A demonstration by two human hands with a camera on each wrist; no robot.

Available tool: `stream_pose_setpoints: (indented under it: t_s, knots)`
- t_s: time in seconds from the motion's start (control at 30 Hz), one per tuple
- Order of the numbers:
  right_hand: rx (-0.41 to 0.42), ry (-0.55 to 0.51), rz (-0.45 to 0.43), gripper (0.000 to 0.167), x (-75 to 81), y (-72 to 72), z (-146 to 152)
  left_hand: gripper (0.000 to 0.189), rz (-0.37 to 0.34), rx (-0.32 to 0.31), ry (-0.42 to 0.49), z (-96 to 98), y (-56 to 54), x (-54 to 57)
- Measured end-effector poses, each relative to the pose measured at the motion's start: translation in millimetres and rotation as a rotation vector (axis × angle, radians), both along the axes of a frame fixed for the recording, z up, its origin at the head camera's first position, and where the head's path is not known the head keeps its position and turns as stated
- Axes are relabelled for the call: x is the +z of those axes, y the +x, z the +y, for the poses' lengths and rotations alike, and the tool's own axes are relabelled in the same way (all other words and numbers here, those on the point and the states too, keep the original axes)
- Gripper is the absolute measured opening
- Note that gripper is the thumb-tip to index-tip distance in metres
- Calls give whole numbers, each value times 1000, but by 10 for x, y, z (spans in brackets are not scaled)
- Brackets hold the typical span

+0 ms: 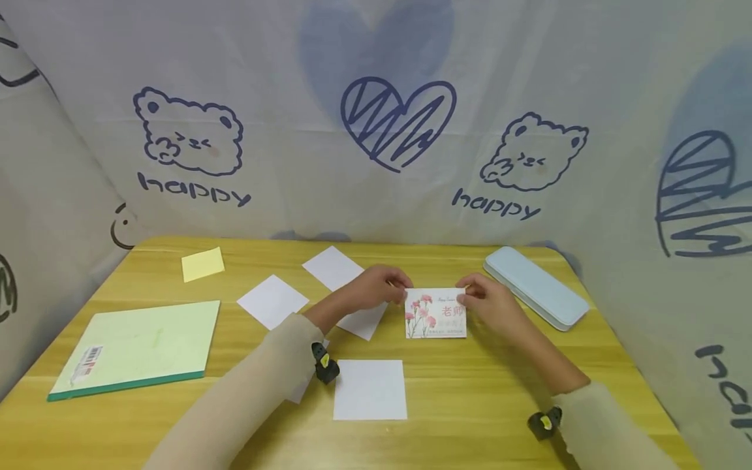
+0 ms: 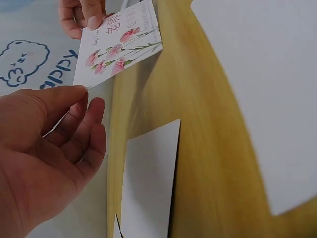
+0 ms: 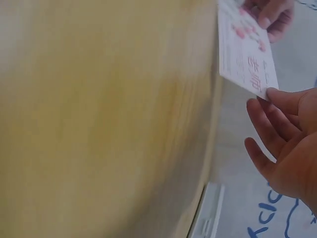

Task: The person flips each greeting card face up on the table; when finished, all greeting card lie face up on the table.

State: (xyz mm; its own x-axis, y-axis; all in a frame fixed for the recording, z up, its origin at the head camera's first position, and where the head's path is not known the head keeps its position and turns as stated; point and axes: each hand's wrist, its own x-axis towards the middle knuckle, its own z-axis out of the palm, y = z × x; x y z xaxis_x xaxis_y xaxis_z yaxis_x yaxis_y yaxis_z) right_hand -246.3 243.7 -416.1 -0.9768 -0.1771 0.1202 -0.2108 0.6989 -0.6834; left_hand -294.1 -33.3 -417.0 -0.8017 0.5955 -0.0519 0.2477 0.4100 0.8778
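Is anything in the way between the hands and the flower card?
Nothing I can see. The left hand and right hand both pinch the card directly, near its top corners.

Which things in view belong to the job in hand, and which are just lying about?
Job in hand:
flower card, pinched by the left hand and right hand
white cards, probably, lying nearby

Apparently just lying about:
yellow note
green notebook
pale blue case

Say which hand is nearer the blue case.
Right. The right hand is just left of the blue case; the left hand is farther left, pinching the left side of the flower card.
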Motion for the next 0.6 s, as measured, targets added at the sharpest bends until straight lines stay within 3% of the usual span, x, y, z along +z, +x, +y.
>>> stream_pose_setpoints:
  t_s: [0.2, 0.6]
  knots:
    - [29, 97, 13, 12, -101, -229, 87, 16, 110, 9, -151, 149, -173, -65]
    - [73, 197, 28, 11, -244, -634, 121, 15, 163, 32, -288, 307, -450, -207]
